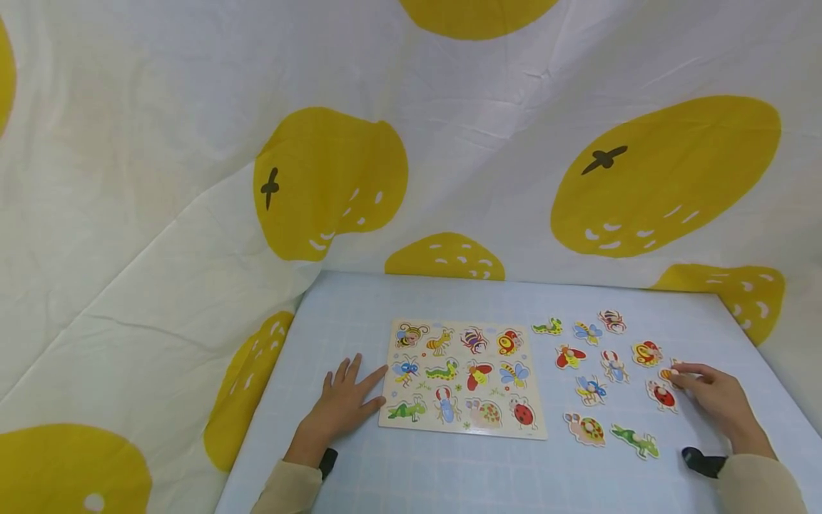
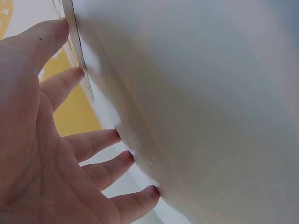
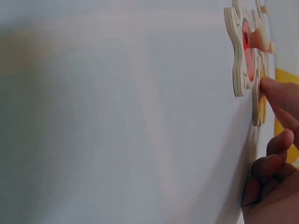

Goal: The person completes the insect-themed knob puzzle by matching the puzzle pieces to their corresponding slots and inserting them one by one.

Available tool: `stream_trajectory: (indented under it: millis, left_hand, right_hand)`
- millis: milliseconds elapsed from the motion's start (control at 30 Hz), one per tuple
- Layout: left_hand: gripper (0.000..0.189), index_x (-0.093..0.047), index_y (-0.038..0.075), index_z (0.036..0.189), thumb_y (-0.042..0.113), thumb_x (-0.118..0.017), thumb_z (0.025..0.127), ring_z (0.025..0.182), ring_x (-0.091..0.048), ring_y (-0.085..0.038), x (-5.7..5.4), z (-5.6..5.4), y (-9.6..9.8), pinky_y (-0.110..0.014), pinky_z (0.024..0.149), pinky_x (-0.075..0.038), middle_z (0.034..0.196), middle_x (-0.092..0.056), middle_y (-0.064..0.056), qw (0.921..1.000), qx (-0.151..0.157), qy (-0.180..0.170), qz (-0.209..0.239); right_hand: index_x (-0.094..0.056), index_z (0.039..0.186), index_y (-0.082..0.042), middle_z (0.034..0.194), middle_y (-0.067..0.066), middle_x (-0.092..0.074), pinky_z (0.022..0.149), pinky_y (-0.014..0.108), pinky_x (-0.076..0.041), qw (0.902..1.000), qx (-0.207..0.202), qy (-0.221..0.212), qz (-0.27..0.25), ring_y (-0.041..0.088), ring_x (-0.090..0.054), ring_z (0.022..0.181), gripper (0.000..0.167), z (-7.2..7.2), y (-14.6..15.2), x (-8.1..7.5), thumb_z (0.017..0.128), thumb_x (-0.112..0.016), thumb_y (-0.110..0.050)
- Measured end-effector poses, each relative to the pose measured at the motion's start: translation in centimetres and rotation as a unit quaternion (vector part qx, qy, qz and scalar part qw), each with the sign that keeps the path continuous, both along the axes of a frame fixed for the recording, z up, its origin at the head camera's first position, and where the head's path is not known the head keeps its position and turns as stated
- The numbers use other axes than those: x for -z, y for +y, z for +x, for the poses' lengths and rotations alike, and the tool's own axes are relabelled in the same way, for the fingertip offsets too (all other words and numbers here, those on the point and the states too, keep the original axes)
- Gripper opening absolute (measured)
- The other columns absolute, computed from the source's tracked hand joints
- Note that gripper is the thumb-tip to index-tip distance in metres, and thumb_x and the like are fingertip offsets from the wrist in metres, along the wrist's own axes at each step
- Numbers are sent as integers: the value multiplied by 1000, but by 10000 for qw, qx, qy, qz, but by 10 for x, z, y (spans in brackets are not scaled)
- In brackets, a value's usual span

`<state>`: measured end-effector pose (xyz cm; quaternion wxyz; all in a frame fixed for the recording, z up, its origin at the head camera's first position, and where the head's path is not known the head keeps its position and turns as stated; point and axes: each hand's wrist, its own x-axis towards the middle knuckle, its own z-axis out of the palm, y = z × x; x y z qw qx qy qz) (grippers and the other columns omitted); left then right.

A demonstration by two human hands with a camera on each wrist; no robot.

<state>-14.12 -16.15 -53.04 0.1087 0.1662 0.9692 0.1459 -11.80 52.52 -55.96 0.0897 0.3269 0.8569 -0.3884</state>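
A wooden insect puzzle board (image 1: 465, 426) lies flat on the table. My left hand (image 1: 347, 400) rests at its left edge with fingers spread. In the left wrist view the thumb and index fingertips touch the board's side (image 2: 77, 44), and the other fingertips rest on the tabletop. My right hand (image 1: 716, 396) pinches a small orange-striped puzzle piece (image 1: 668, 376), partly hidden by the fingers. This piece (image 3: 256, 109) lies low by the tabletop in the right wrist view. Close by is a ladybug piece (image 1: 661, 395) with a knob (image 3: 259, 39).
Several loose pieces lie right of the board, among them a caterpillar (image 1: 547, 327), a spider (image 1: 612, 321), a beetle (image 1: 614, 366), a snail (image 1: 584, 429) and a grasshopper (image 1: 636, 441). A white curtain with yellow fruit shapes (image 1: 475, 214) hangs behind the pale blue table (image 1: 488, 475).
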Motion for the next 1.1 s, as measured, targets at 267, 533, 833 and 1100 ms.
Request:
stream_trajectory:
  millis: [267,533,833,1100]
  left_hand:
    - [61,-43,30,153,46,-62,98,145,-18,-49,-3,1,1,-71,111,-17,160,-24,-25,10000,2,-40,-21]
    - [62,-42,32,154,48,-62,97,145,-18,-49,0,-1,0,-71,111,-17,160,-23,-24,10000,27,2,-74]
    - [63,-41,33,154,49,-62,97,146,-17,-48,3,-2,0,-70,112,-16,161,-22,-23,9999,-38,-74,-101]
    - [62,-42,32,154,49,-61,97,146,-16,-48,3,-2,0,-70,112,-16,161,-21,-23,9999,-42,-54,-97]
  right_hand:
    - [-48,141,5,139,35,-34,89,64,-37,9999,55,68,-62,50,-33,116,75,2,0,-3,94,-65,-52]
    - [-51,139,5,140,36,-32,88,64,-38,9997,-125,208,2,51,-31,117,79,3,-8,-12,92,-65,-57]
    - [-50,139,6,123,29,-40,70,43,-37,9983,-240,526,79,44,-34,108,81,0,-36,-32,90,-66,-57]
    - [-53,137,4,106,19,-42,59,37,-39,9942,-646,845,156,32,-36,94,81,-2,-66,-37,90,-65,-61]
